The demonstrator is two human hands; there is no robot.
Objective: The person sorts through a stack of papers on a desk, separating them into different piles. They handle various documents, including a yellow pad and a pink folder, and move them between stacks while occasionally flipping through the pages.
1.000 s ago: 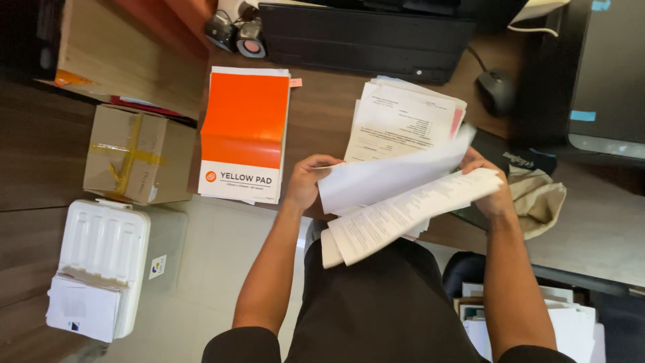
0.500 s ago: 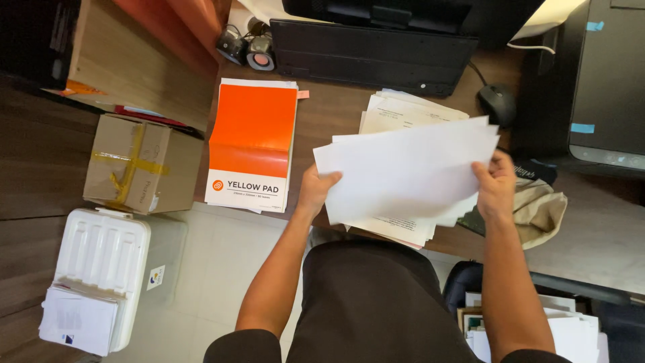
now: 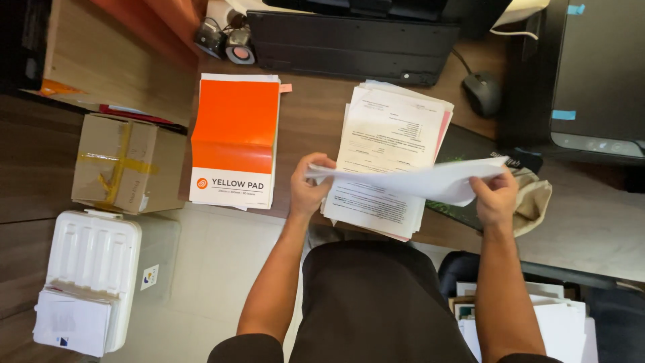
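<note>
My left hand (image 3: 308, 185) and my right hand (image 3: 495, 195) hold a thin bundle of white sheets (image 3: 430, 181) by its two ends, nearly flat and edge-on above the desk. Under it lies a stack of printed papers (image 3: 390, 144) with pink sheets showing at its right edge. An orange-covered writing pad (image 3: 234, 141) lies to the left of my left hand.
A black keyboard (image 3: 349, 37), a black mouse (image 3: 481, 93) and two small speakers (image 3: 225, 40) sit along the back of the brown desk (image 3: 312, 107). A taped cardboard box (image 3: 124, 161) and a white plastic case (image 3: 91, 259) stand at left. A beige cloth (image 3: 534, 198) lies by my right hand.
The sheets I hold have dropped from a raised, fanned spread to a low, nearly flat position, uncovering the printed stack beneath. Both hands moved slightly down.
</note>
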